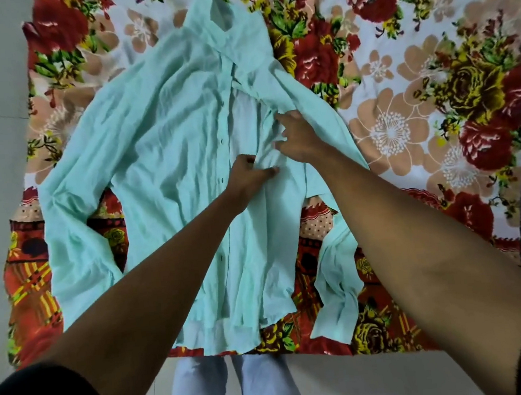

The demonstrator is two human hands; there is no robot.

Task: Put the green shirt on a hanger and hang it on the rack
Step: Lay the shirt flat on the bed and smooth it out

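The green shirt (pixel 170 148) is laid front-up and spread out on a floral bedsheet (pixel 418 104), collar at the far end, hem at the near edge, sleeves fanned to either side. The placket is partly parted near mid-chest, where a paler inner layer is exposed. No hanger and no rack are visible.

The left hand (pixel 249 174) is placed at the placket, its fingers curled and a fold of cloth pinched between thumb and fingers. The right hand (pixel 298 137) rests just beside it on the right front panel, fingers loosely spread and bent; whether cloth is gripped there cannot be told.

The fabric is judged thin, light and limp: it is heavily creased, and no shape is held unsupported. A grip at a single point is expected to cause bunching and sagging. The collar and shoulder seams are the recommended holds, being the firmest parts and the ones by which the hanger is received. The buttons should be spared any pulling.
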